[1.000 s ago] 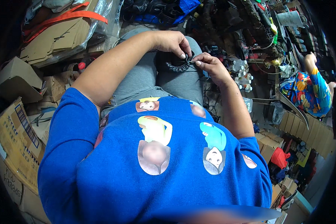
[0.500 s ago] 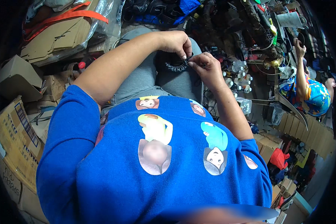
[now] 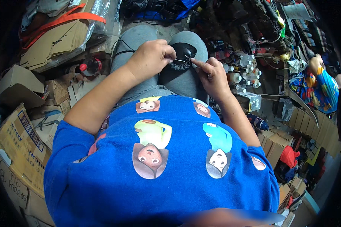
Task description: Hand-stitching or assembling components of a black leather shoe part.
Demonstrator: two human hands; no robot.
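On my right thigh lies a small black rounded piece [image 3: 184, 49] with a smooth, shiny surface and a gathered lower edge; I cannot tell its exact kind. My left hand [image 3: 152, 58] is closed in a pinch at its left side, on a thin white strand [image 3: 180, 60] that runs across the piece; whether it is thread or a needle is unclear. At the right edge, my right hand [image 3: 215, 77] touches the piece with its index fingertip, the thumb lower down and the other fingers curled, seemingly gripping that edge.
Flattened cardboard [image 3: 55, 43] with an orange strap and an opened box [image 3: 21, 85] lie on my left, near a red-capped bottle [image 3: 90, 67]. Several small white-capped bottles [image 3: 250, 73] stand on the right. Beyond them a person in a colourful shirt [image 3: 318, 89] sits near a curved blade-like strip [image 3: 303, 104].
My left hand has drawn back left from the right one, stretching the white strand across the piece. More of the black piece shows. The other person's raised arm has come down.
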